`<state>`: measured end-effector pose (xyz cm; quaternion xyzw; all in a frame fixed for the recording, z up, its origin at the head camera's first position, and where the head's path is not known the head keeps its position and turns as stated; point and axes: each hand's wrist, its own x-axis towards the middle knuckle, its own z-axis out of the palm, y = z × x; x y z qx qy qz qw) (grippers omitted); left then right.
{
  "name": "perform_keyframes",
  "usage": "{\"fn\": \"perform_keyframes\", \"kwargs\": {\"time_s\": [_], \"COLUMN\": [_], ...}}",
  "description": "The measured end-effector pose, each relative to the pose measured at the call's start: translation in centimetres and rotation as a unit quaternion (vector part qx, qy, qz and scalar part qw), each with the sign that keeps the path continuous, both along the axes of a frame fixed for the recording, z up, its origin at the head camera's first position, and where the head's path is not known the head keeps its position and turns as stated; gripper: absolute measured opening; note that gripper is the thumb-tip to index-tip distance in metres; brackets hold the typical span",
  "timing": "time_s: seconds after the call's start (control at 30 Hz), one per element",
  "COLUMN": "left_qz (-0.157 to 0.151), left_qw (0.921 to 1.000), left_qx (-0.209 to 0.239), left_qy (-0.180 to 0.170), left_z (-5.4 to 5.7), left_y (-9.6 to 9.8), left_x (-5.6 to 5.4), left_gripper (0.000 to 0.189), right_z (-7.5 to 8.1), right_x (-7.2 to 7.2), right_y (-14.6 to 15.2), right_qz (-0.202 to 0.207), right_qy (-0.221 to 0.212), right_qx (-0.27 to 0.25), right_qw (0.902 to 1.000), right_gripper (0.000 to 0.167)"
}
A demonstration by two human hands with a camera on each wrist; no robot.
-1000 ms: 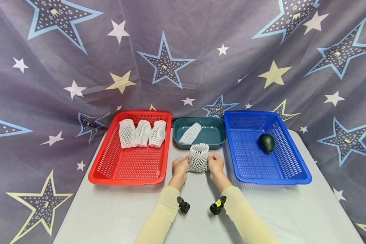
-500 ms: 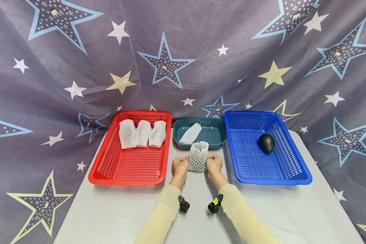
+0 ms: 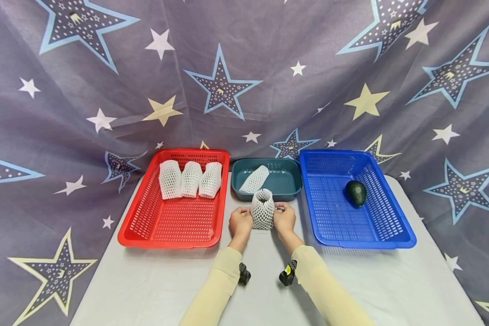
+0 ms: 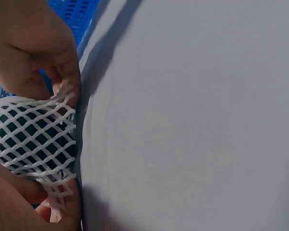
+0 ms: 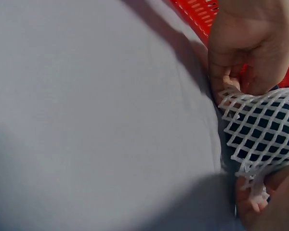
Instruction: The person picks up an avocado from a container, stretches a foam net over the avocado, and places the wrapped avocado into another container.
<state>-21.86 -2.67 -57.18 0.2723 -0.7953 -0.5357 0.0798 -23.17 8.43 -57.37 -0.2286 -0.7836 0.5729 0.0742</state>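
A white foam net sleeve (image 3: 262,215) stands upright between my two hands, close in front of the dark green dish. Through its mesh a dark green thing shows in both wrist views; the net covers its shape. My left hand (image 3: 241,222) pinches the sleeve's near edge on the left side. On the opposite side my right hand (image 3: 285,218) pinches the same edge between thumb and fingers. In the right wrist view, stretched mesh (image 5: 265,130) spans the space between the hands. The sleeve's top end is drawn in to a round opening.
A red basket (image 3: 169,241) on the left bears several white net-sleeved things (image 3: 191,179). Behind my hands, the dark green dish (image 3: 283,185) holds one flat net sleeve (image 3: 254,179). A blue basket (image 3: 322,213) on the right holds an avocado (image 3: 356,193). A starry curtain hangs behind.
The sleeve has shifted slightly left and its top opening has become narrower. My right hand has moved a little left with it; both hands keep their pinch.
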Motion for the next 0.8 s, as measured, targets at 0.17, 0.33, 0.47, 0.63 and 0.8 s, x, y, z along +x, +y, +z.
{"fn": "perform_keyframes", "kwargs": {"time_s": [0.17,0.33,0.47,0.63,0.8], "left_qz": [-0.012,-0.019,-0.037,-0.065,-0.113], "left_qw": [0.998,0.9948,0.9968,0.997,0.9783], "left_qx": [-0.047,-0.063,-0.036,0.024,0.165], "left_qy": [0.039,0.078,0.061,0.033,0.055], "left_z": [-0.3,-0.4,-0.5,-0.6,-0.4], "left_y": [0.0,-0.1,-0.4,-0.8,-1.3], "left_x": [-0.1,-0.2,-0.3,-0.1,0.5], "left_gripper": [0.012,0.018,0.025,0.029,0.037], "right_z": [0.2,0.3,0.3,0.1,0.3], "right_x": [0.3,0.4,0.5,0.7,1.0], "right_y": [0.1,0.2,0.3,0.7,1.4], "right_qz": [0.017,0.026,0.051,0.105,0.173], "right_qy": [0.039,0.056,0.042,0.04,0.038], "right_qx": [0.059,0.044,-0.031,-0.096,-0.112], "right_qw": [0.9974,0.9971,0.9973,0.989,0.9777], "right_gripper": [0.018,0.017,0.021,0.027,0.045]}}
